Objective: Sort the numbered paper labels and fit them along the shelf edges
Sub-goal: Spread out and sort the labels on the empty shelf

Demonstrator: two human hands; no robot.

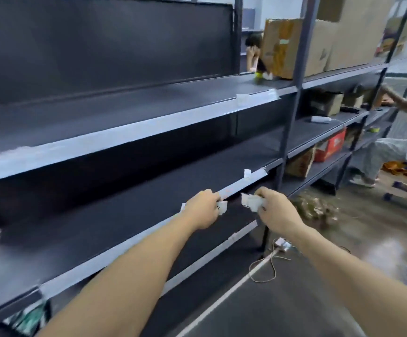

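Both hands are raised in front of the middle shelf edge (241,184), a pale label strip on a dark metal rack. My left hand (203,207) pinches a small white paper label (222,207) with a dark mark on it, right at the strip. My right hand (274,210) grips a small stack of white paper labels (252,201) just to the right, slightly below the strip. One label (247,172) sticks up from the same strip further right. Another label (242,98) stands on the upper shelf edge (124,137).
The lower shelf edge (222,249) runs under my forearms. Cardboard boxes (295,47) fill the upper right shelf, and a red box (331,147) sits lower. A person (254,54) is behind the rack, another at right (397,142). A cord (268,266) lies on the floor.
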